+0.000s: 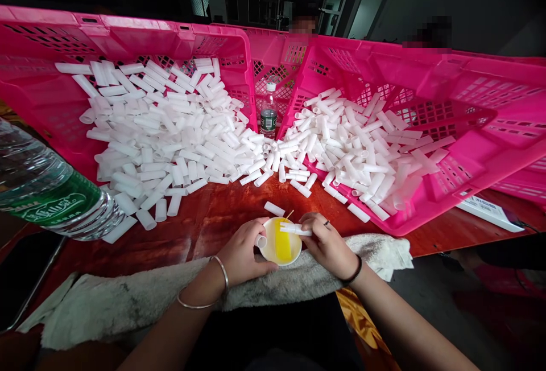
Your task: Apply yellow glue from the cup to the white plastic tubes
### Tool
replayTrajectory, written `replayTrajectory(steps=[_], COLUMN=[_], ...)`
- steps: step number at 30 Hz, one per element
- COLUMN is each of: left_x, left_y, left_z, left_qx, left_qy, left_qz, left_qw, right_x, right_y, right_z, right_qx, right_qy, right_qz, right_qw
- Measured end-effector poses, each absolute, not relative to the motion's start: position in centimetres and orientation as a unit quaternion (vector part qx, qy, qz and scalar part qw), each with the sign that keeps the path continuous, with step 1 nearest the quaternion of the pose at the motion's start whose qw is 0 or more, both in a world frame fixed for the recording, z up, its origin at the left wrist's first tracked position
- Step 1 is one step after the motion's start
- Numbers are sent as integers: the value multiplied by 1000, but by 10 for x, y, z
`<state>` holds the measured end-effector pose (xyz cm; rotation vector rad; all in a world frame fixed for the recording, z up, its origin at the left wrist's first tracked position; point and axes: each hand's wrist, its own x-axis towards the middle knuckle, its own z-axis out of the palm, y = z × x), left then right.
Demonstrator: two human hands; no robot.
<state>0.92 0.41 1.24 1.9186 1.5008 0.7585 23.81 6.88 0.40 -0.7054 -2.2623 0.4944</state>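
My left hand (246, 250) is closed around a short white plastic tube (261, 240), its open end facing the bowl. The thumb and fingers of this hand also rest against the rim of a small white bowl (269, 252). Inside the bowl lies something bright yellow (282, 246), with a thin stick (290, 215) poking up beside it. Over the bowl, my right hand (326, 243) pinches a slim white plastic piece (294, 229) whose tip looks split. One loose white tube (274, 209) lies just behind the bowl. A grey-white towel (170, 294) runs along the table edge beneath my hands.
Two tipped pink crates, left (25, 69) and right (490, 149), spill heaps of white tubes (166, 132) onto the red table (205, 211). A small bottle (268, 112) stands between them. At left are a large water bottle (55, 189) and a dark flat device (25, 274).
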Motion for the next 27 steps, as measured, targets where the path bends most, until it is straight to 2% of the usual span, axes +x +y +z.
replayTrajectory(steps=[7, 12, 16, 27], left_x=[4, -2, 4, 19], left_y=[2, -2, -7, -24], left_z=[16, 33, 46, 71], left_qx=[732, 730, 774, 785], left_qy=[557, 585, 548, 550], left_qz=[302, 302, 283, 270], left_qw=[252, 182, 141, 95], right_x=[258, 252, 234, 243], right_y=[70, 53, 38, 31], right_z=[19, 43, 52, 76], right_qx=[-266, -318, -307, -254], right_qy=[-890, -805, -769, -847], right_qz=[166, 310, 391, 316], right_qw=[331, 393, 403, 345])
